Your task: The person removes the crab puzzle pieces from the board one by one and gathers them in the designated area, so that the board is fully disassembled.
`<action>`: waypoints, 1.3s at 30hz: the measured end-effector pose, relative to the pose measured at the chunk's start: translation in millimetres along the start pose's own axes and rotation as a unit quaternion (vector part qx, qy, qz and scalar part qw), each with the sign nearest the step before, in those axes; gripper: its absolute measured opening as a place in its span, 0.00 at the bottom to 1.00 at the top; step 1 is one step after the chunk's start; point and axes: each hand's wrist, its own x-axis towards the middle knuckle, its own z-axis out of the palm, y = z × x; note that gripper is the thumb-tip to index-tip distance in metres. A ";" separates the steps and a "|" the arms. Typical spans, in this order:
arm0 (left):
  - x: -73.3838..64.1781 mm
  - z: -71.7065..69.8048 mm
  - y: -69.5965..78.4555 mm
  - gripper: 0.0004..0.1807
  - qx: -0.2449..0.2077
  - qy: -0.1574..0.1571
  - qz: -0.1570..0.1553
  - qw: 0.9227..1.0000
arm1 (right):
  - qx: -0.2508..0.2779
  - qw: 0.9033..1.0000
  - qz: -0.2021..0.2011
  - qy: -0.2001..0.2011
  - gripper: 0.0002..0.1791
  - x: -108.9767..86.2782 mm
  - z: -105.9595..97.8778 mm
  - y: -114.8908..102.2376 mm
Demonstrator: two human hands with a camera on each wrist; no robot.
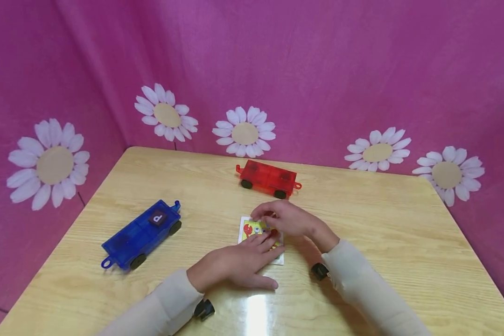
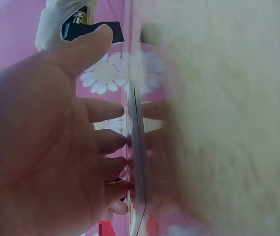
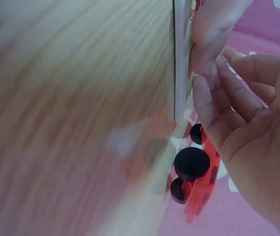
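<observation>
A small white-bordered picture board [image 1: 245, 233] lies on the table, with a red crab figure on yellow; the hands cover much of it. My left hand [image 1: 241, 266] reaches over its lower part, fingers extended and fingertips resting on the picture. In the left wrist view those fingertips touch the face of the board [image 2: 139, 162], which shows edge-on. My right hand [image 1: 287, 219] arches over the board's upper right, its fingers loosely bent. From the right wrist view, fingertips of the right hand [image 3: 258, 128] are close to the board [image 3: 180, 64]; nothing is visible in its grasp.
Behind the board stands a red translucent toy wagon [image 1: 269, 178] on black wheels. A blue toy wagon [image 1: 138, 238], carrying a small dark tile [image 1: 157, 217] with a white letter, is at the left. A pink flowered cloth [image 1: 302, 84] hangs round the wooden table [image 1: 382, 233].
</observation>
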 end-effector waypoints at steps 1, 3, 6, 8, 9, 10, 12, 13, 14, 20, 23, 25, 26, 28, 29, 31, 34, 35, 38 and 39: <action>0.4 0.5 -0.3 0.46 -0.004 -0.002 -0.003 1.000 | -0.003 1.000 0.001 -0.001 0.15 0.6 1.2 0.3; 1.1 1.0 -1.0 0.46 -0.014 -0.005 -0.005 1.000 | -0.009 1.000 0.000 0.003 0.15 1.5 2.5 0.0; 2.1 2.2 -4.1 0.46 -0.035 -0.009 -0.003 0.999 | -0.015 1.000 -0.007 0.005 0.14 2.8 3.4 -1.6; 2.5 3.7 -7.5 0.46 -0.060 -0.014 0.002 0.998 | -0.016 1.000 -0.006 0.003 0.14 3.4 3.9 -3.5; 2.7 4.8 -9.7 0.46 -0.075 -0.019 0.005 0.997 | -0.016 1.000 -0.005 0.002 0.14 3.6 4.1 -4.1; 2.6 5.6 -11.6 0.47 -0.086 -0.021 0.010 0.996 | -0.016 1.000 -0.004 0.001 0.14 3.8 4.2 -4.8; 3.6 9.0 -16.8 0.47 -0.109 -0.025 0.019 0.994 | -0.015 1.000 0.000 0.001 0.14 3.9 4.2 -5.5; 4.2 10.7 -19.2 0.48 -0.114 -0.026 0.025 0.993 | -0.016 1.000 0.002 0.001 0.14 3.8 4.3 -5.7; 4.3 11.7 -21.1 0.48 -0.120 -0.028 0.029 0.992 | -0.016 1.000 0.005 0.001 0.14 3.9 4.5 -5.7; 2.1 10.6 -22.8 0.47 -0.128 -0.033 0.036 0.991 | -0.019 1.000 0.010 -0.005 0.14 5.9 5.6 -5.8; 1.6 9.8 -21.8 0.47 -0.124 -0.033 0.035 0.991 | -0.022 1.000 0.006 -0.004 0.14 6.9 6.2 -5.7; 1.5 9.7 -21.4 0.47 -0.123 -0.034 0.032 0.991 | -0.019 1.000 0.003 -0.004 0.14 7.1 6.4 -5.2; 1.3 9.5 -21.1 0.46 -0.123 -0.034 0.032 0.991 | -0.016 1.000 0.003 -0.004 0.14 7.4 6.8 -5.1; 1.0 9.6 -21.0 0.46 -0.124 -0.034 0.029 0.991 | -0.005 1.000 0.003 -0.006 0.15 8.1 7.4 -4.8; 0.7 9.8 -20.9 0.46 -0.124 -0.033 0.028 0.991 | 0.001 1.000 0.004 -0.007 0.16 8.5 7.8 -4.7; 0.5 10.5 -20.9 0.46 -0.125 -0.030 0.028 0.991 | 0.006 1.000 0.009 -0.009 0.17 9.5 8.5 -4.3; 0.5 12.1 -21.4 0.46 -0.128 -0.023 0.029 0.991 | 0.002 1.000 0.017 -0.013 0.17 11.5 9.0 -5.2; 0.6 12.5 -21.7 0.46 -0.128 -0.021 0.030 0.991 | -0.004 1.000 0.018 -0.014 0.17 12.0 8.8 -5.9; 0.8 13.1 -22.4 0.46 -0.130 -0.018 0.032 0.991 | -0.017 0.999 0.018 -0.020 0.17 13.8 8.0 -8.4; 0.7 12.8 -22.4 0.46 -0.131 -0.017 0.032 0.991 | -0.018 0.999 0.017 -0.023 0.18 14.3 7.8 -8.9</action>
